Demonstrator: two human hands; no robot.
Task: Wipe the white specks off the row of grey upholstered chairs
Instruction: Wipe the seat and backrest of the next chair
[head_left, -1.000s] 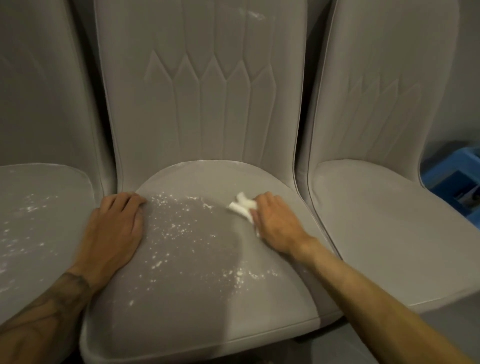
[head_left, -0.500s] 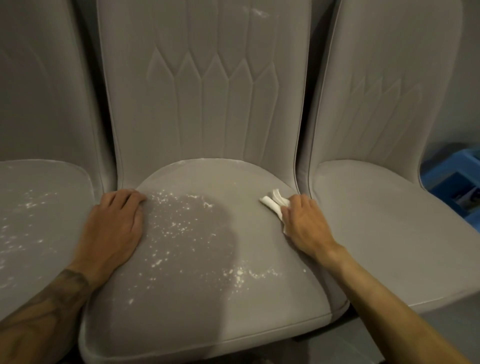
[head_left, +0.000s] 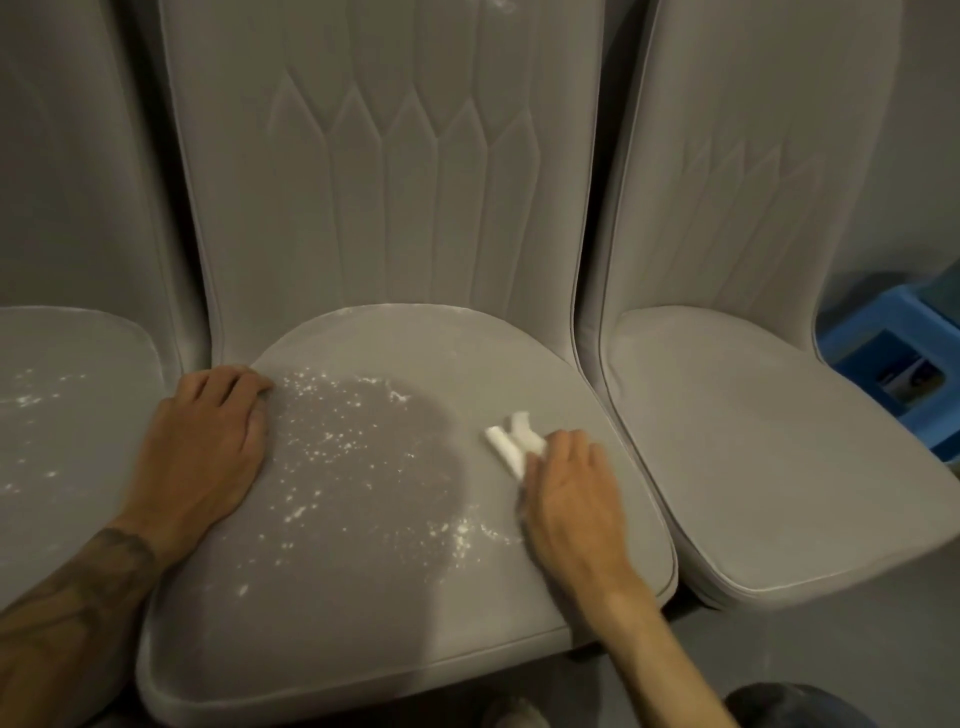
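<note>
Three grey upholstered chairs stand side by side. The middle chair's seat (head_left: 363, 597) carries white specks (head_left: 332, 441) over its left and front parts. My left hand (head_left: 202, 447) rests flat on that seat's left edge. On the right part of the same seat my right hand (head_left: 569, 493) holds a folded white cloth (head_left: 511, 444), which pokes out past the fingertips. More specks lie on the left chair's seat (head_left: 62, 441). The right chair's seat (head_left: 753, 441) looks free of specks. A small white smear shows high on the middle backrest (head_left: 501, 5).
A blue plastic crate (head_left: 893, 364) sits on the floor behind the right chair. Narrow dark gaps separate the chairs. A dark rounded shape (head_left: 795, 706) and a pale one (head_left: 514, 714) show at the bottom edge over the grey floor.
My right hand swept the cloth right to the seat's right edge, then came back left and slightly nearer. My left hand stayed on the seat's left edge.
</note>
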